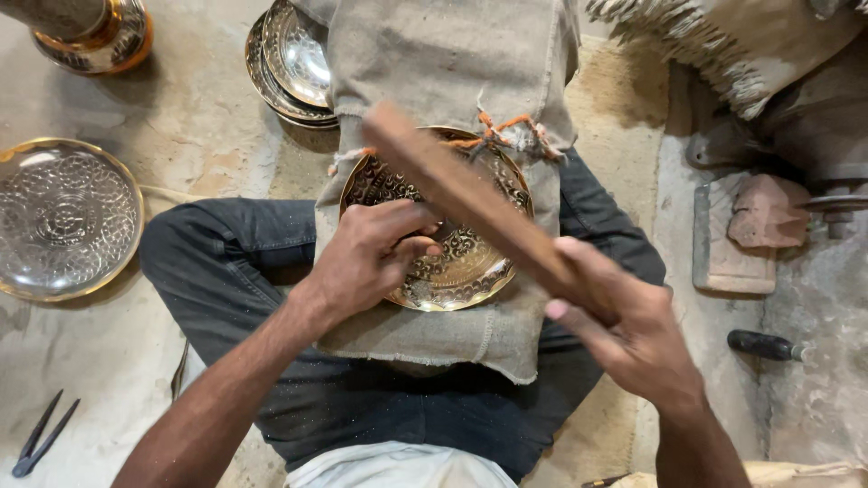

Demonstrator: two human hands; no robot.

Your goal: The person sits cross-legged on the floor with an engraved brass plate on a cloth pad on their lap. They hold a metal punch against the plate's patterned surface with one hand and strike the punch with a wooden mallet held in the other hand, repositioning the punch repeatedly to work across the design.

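Far left: brass pot (95, 34). Beside it, stacked metal plates (287, 61). Left: large embossed tray (65, 217) on the floor. Near left: dark tongs (41, 436). Right: reddish stone (768, 210) on a slab (714, 262), black handle (764, 344) nearer. Far right: frayed sacking (723, 41).

I see a bare concrete floor (181, 117). Directly on it lie an embossed metal plate (65, 217), stacked plates (287, 63), dividers (41, 436) and a black-handled tool (764, 344).

bare forearms, dark blue-grey trousers (226, 271), a white garment (398, 465) at the waist
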